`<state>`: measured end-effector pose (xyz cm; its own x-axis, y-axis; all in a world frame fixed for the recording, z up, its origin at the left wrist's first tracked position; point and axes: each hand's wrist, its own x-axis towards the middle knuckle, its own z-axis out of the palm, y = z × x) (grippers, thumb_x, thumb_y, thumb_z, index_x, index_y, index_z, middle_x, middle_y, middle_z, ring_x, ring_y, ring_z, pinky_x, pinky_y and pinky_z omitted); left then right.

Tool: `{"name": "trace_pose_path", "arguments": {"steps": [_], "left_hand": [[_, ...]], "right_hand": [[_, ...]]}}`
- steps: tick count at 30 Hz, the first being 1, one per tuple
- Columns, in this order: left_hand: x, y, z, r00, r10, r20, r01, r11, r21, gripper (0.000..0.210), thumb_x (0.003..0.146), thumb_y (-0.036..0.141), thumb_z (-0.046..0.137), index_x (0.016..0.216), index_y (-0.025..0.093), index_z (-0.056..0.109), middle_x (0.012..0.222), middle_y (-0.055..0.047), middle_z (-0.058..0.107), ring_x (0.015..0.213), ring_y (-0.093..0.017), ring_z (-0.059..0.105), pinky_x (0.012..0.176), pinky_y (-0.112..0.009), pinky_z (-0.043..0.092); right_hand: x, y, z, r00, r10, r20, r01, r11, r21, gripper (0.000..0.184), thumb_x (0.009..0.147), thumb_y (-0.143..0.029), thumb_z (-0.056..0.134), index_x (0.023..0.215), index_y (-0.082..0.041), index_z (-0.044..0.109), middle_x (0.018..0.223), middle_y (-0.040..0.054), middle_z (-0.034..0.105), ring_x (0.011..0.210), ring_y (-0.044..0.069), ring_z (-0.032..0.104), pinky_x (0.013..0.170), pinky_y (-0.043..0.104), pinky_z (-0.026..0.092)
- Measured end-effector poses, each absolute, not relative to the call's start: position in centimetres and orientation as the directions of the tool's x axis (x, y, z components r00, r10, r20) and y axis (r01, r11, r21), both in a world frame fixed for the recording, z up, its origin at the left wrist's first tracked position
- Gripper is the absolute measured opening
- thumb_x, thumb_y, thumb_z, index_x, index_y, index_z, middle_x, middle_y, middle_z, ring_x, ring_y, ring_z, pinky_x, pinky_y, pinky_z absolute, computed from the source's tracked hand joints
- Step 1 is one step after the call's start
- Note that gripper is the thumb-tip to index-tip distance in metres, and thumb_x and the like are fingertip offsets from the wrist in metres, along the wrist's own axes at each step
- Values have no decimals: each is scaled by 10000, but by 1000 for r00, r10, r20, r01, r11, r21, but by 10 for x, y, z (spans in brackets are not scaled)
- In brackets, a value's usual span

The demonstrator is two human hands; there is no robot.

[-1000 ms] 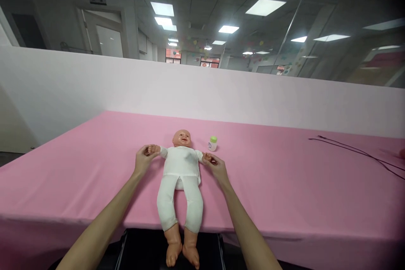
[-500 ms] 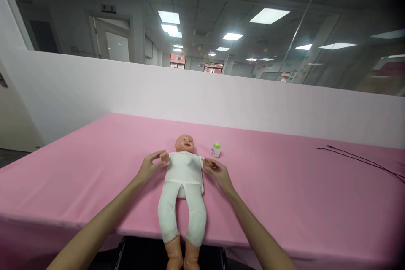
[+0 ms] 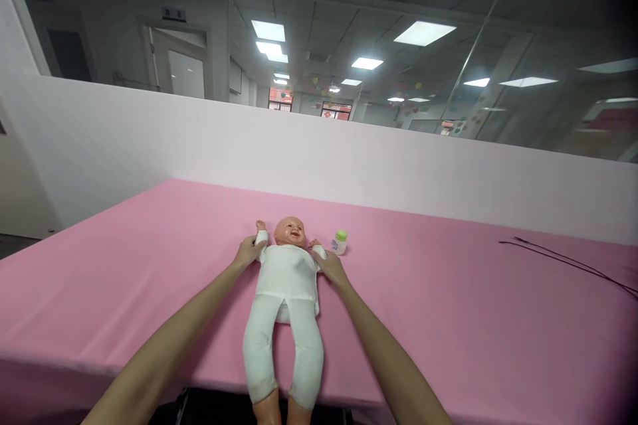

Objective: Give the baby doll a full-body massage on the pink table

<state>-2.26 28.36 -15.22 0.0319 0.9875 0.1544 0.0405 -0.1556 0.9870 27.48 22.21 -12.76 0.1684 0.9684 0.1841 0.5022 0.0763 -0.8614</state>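
The baby doll [image 3: 288, 272] lay on its back at the lower centre of the frame, its head towards the wall [image 3: 319, 156] and its legs running over the near edge of the pink tablecloth [image 3: 448, 325]. Its arms had just changed pose: spread out to the sides a second earlier, they were now bent upward, with both small hands raised beside the head.

The person's hold had changed too. The left hand [image 3: 249, 251] had gone from the doll's hand to the white sleeve at frame left, thumb and fingers in a narrow grip around it. The right hand [image 3: 331, 265] gripped the other sleeve likewise, though its fingertips were partly hidden. This seemed to mean that the arms were being steered as a pair, from the sleeves.

The green-lidded jar [image 3: 339, 242] stood upright just beyond the right hand; black cables [image 3: 568, 261] lay at the frame's right.
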Motion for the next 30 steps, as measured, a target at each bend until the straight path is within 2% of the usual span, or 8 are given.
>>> {"name": "trace_pose_path", "arguments": {"steps": [3,5,9,12,14,19,24,30], "left_hand": [[-43,270,-146,145,962,230,-37,-227,973,419,649,423,843,937,137,741,893,-89,755,803,-246,685,715,-333,507],[-58,258,-145,237,926,295,-75,-285,956,386,663,353,849,972,131,781,987,-118,781,898,-278,709,797,-372,535],[-80,236,-157,451,809,376,-27,-408,912,230,680,211,779,896,181,852,1069,-129,801,1137,-336,685,1002,-460,510],[-84,228,-169,522,763,381,29,-462,886,212,673,176,673,765,236,854,1007,-104,814,1182,-325,669,1077,-509,471],[-82,226,-170,512,769,383,40,-467,883,205,676,184,658,732,237,848,986,-101,815,1170,-326,671,1088,-517,460],[-64,233,-157,364,854,371,-52,-379,924,319,813,369,735,1049,169,812,1115,-129,783,1063,-308,689,937,-415,521],[-27,266,-155,114,928,356,-4,-358,934,443,824,591,673,889,153,684,829,-82,705,766,-227,626,706,-323,478],[-9,287,-171,8,964,267,149,-265,953,460,833,630,580,663,203,561,629,-22,579,633,-198,521,631,-309,392]], "right_hand": [[288,210,-125,60,984,166,422,126,-898,381,752,-527,771,904,-177,779,835,56,765,804,263,676,721,349,507],[297,201,-124,-20,980,196,313,192,-930,393,693,-451,838,980,-185,798,947,71,784,888,275,690,783,368,529],[309,180,-132,-169,959,228,188,258,-948,195,699,-335,803,857,-226,837,1210,105,760,1106,310,682,961,430,516],[311,169,-140,-262,941,213,215,272,-938,115,706,-288,733,723,-227,828,1185,113,769,1128,309,689,1006,449,506],[309,166,-143,-269,937,224,222,286,-932,116,694,-284,729,717,-232,830,1156,108,779,1133,308,690,1027,455,499],[300,179,-140,-83,959,270,159,280,-947,268,659,-381,841,873,-220,833,1094,100,791,1051,310,697,936,442,538],[283,207,-135,173,940,293,150,268,-952,467,634,-608,857,763,-180,723,715,44,695,676,206,590,637,326,474],[270,223,-141,203,949,241,254,187,-949,558,680,-728,749,629,-194,595,565,-13,544,571,157,462,539,281,334]]}}
